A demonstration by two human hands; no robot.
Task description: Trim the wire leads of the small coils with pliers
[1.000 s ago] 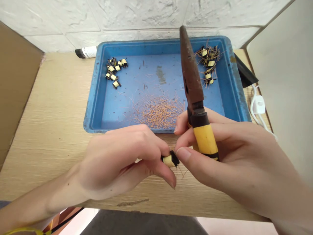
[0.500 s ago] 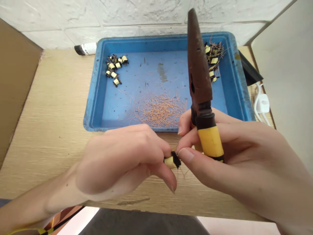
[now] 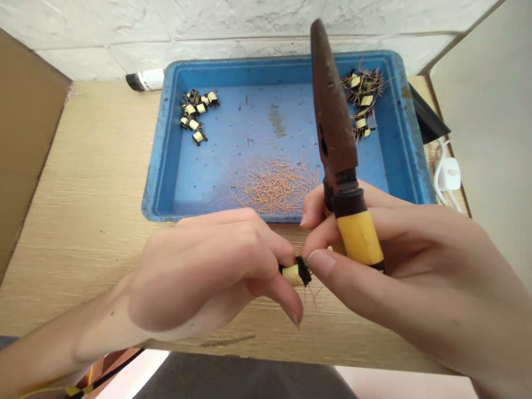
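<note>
hiding coil (image 3: 293, 275) partly — left hand (image 3: 208, 269); pliers (image 3: 341, 144) — right hand (image 3: 409, 266)

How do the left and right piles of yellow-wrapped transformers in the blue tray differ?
The right pile bristles with long copper-coloured wires; none show on the left pile. Parts in the left pile look fairly distinct, while those in the right pile are partly hidden in a tangle. Both hold small black-and-yellow transformers toward the far corners of the blue tray.
</note>
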